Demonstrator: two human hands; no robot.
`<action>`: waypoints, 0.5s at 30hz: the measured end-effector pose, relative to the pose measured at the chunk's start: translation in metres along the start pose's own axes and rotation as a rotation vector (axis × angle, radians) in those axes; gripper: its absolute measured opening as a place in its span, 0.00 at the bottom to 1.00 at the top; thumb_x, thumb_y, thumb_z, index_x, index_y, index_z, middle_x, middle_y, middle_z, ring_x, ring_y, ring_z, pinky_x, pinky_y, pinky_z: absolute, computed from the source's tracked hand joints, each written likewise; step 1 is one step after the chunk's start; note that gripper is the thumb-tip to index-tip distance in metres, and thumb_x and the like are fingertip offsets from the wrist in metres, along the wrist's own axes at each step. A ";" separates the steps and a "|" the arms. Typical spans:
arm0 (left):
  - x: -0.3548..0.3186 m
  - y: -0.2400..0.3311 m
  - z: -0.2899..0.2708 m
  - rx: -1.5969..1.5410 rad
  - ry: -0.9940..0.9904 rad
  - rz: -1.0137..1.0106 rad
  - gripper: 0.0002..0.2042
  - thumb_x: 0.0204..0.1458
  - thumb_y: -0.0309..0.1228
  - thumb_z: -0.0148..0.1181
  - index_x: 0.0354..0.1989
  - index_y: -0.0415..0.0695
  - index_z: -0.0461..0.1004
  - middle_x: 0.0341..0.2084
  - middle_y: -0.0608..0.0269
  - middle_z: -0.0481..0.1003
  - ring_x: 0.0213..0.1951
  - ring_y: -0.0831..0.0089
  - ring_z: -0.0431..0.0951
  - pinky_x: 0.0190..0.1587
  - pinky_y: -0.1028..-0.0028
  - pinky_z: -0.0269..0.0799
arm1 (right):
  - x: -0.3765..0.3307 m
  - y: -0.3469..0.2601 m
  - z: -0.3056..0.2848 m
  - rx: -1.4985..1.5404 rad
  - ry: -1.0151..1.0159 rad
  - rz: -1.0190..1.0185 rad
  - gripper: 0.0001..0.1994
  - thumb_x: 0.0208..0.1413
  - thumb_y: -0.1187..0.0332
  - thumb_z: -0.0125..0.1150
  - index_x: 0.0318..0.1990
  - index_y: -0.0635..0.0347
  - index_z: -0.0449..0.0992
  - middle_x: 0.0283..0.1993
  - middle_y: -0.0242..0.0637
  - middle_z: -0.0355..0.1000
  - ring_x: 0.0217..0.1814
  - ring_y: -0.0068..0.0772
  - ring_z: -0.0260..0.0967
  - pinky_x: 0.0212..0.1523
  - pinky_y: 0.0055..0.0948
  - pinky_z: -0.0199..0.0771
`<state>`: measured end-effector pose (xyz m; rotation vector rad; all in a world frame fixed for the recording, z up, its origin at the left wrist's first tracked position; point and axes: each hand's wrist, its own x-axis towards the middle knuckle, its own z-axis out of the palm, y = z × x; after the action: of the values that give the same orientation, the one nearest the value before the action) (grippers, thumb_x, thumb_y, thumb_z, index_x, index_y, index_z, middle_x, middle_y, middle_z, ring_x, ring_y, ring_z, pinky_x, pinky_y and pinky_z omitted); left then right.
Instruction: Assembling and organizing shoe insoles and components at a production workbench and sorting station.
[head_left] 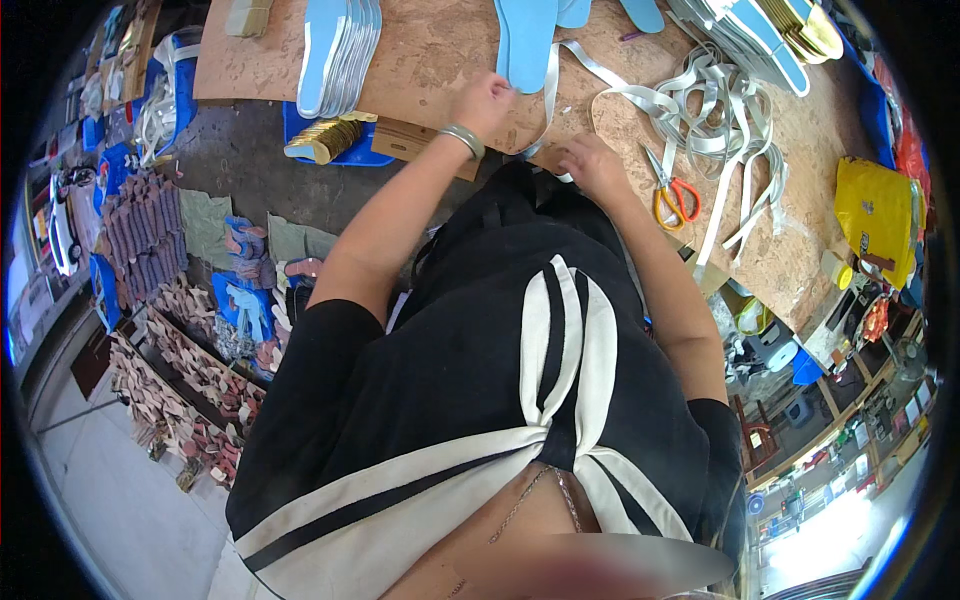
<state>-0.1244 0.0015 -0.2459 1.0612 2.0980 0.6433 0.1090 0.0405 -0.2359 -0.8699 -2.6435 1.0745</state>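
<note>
Two overlapping light-blue insoles lie at the table's near side, their rounded ends toward me. My left hand, with a bracelet on its wrist, is closed, its fingertips pinching the lower edge of the insoles. A narrow white strip runs down beside the insoles to the table edge. My right hand is curled at that edge, closed on the strip, a bit of white showing under the fingers. To its right lie scissors with orange and yellow handles and a tangled heap of white strip.
A stack of blue insoles stands at the left of the table, another stack at the far right. A blue bin with gold-coloured pieces sits below the left edge. A yellow bag lies at the right.
</note>
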 end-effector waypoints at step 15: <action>-0.066 0.056 0.022 -0.637 -0.416 -0.072 0.16 0.58 0.38 0.48 0.43 0.36 0.72 0.34 0.61 0.75 0.36 0.75 0.74 0.41 0.74 0.69 | 0.016 0.014 -0.047 0.908 0.208 0.496 0.05 0.53 0.68 0.55 0.34 0.56 0.75 0.29 0.34 0.76 0.29 0.26 0.72 0.35 0.29 0.69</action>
<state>-0.0517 -0.0201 -0.1986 0.6759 1.4192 0.8877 0.1191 0.0852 -0.2119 -1.2922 -1.4874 1.9115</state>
